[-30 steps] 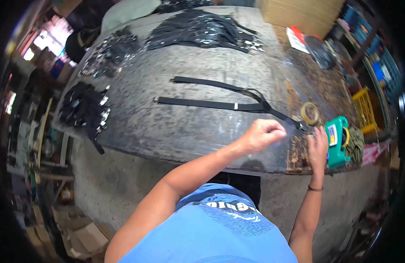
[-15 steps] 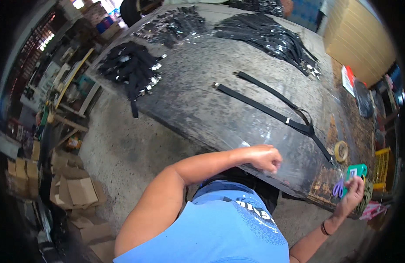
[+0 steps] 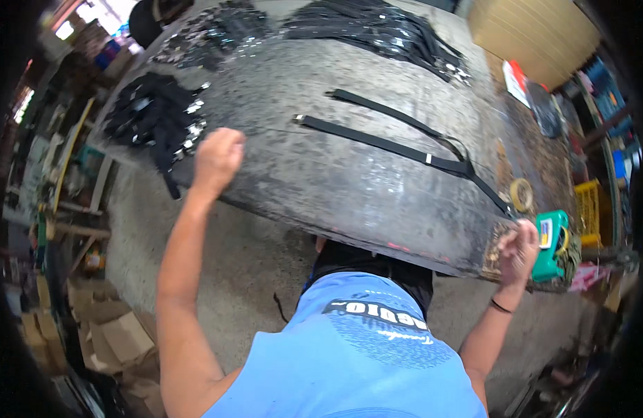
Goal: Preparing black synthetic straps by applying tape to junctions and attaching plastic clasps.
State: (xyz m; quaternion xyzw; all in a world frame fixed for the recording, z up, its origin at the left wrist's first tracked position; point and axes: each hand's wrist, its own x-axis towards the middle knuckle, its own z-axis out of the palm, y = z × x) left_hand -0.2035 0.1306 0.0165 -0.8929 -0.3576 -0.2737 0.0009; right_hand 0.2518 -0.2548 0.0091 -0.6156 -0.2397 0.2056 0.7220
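A pair of black Y-shaped suspenders (image 3: 377, 143) with metal clips lies spread on the dark worktable. My right hand (image 3: 520, 252) is at the table's right front corner, its fingertips close to the suspenders' near clip end. Those fingers are bent and blurred, and whether they touch the clip cannot be made out. My left hand (image 3: 220, 157) hovers over the table's left front edge with its fingers curled in. What it may hold is hidden. Beside it sits a heap of black suspenders (image 3: 144, 111) with shiny clips, one strap hanging over the edge.
More black straps with clips (image 3: 210, 31) lie at the back left, and a long bundle (image 3: 377, 31) lies at the back. Along the right are a tape roll (image 3: 521, 194), a green plastic container (image 3: 550, 244), a cardboard box (image 3: 534, 38) and a yellow crate (image 3: 587, 212).
My left hand has swung from the table's front middle to beside the left heap. My right hand has moved from the green container toward the suspenders' near end. The purple-handled scissors are out of sight.
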